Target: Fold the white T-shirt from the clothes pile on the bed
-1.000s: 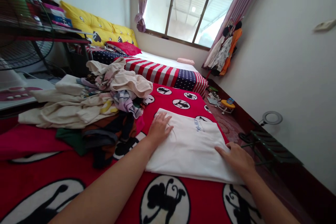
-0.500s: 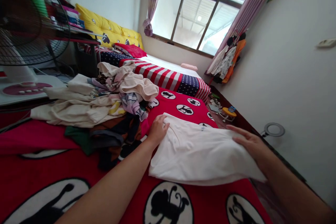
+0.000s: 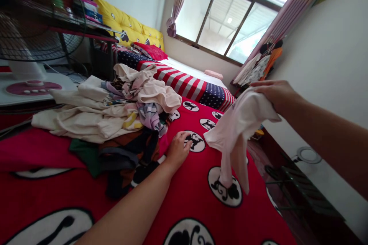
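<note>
My right hand [image 3: 271,90] is closed on a white cloth garment [image 3: 240,122], lifted above the bed at the right. The garment hangs down in loose folds, its lower ends over the red blanket [image 3: 189,187] with monkey figures in white ovals. Near the middle, my left hand [image 3: 178,148] rests on the blanket with its fingers apart and nothing in them. Left of that hand lies a heap of crumpled clothes [image 3: 94,118], cream, pink, checked, brown, dark and green.
A running fan [image 3: 31,69] stands at the left. Behind are a second bed with a striped, starred cover [image 3: 178,82] and a yellow cushion [image 3: 129,25]. At the right are a ring light [image 3: 309,155], hanging clothes [image 3: 263,65] and a dark folding rack [image 3: 310,191].
My right hand has raised the white garment off the blanket, and it now hangs instead of lying flat. My left hand no longer touches it. The view has shifted slightly.
</note>
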### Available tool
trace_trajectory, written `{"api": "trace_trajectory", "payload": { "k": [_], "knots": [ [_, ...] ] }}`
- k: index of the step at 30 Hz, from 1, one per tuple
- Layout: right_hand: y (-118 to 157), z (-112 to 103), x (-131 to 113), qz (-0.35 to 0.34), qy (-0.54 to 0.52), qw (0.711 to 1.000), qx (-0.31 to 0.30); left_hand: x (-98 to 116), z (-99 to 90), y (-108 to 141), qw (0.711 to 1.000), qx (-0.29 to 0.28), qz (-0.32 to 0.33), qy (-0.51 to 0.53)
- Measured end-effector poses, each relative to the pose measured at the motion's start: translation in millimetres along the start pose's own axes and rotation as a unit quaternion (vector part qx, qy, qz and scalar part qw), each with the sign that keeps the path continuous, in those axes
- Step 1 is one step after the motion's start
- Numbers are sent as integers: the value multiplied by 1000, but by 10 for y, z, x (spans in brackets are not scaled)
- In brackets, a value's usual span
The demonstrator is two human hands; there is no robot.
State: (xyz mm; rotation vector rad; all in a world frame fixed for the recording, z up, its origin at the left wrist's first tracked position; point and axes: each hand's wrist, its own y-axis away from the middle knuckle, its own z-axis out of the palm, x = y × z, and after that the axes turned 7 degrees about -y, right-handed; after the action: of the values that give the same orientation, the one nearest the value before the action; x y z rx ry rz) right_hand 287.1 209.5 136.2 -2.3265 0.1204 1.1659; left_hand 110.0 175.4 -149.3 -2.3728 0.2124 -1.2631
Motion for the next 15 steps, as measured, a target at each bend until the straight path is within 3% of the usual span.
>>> {"api": "trace_trajectory", "payload": {
  "k": [5, 8, 11, 13, 15],
  "knots": [
    [-714, 147, -241, -93, -70, 993, 26, 1, -2, 24, 999, -16, 8, -27],
    [-1106, 80, -72, -127, -86, 988, 25, 13, 5, 34, 999, -21, 7, -49],
    [-1321, 2, 453, -99, -104, 990, -4, 26, 20, 40, 997, -23, 6, -69],
    [-1319, -27, 973, -62, -89, 994, -27, 30, 34, 41, 996, -24, 6, -84],
    [-1212, -29, 1556, -32, 14, 999, -15, 30, 52, 43, 994, -28, 4, -102]
  ]
}}
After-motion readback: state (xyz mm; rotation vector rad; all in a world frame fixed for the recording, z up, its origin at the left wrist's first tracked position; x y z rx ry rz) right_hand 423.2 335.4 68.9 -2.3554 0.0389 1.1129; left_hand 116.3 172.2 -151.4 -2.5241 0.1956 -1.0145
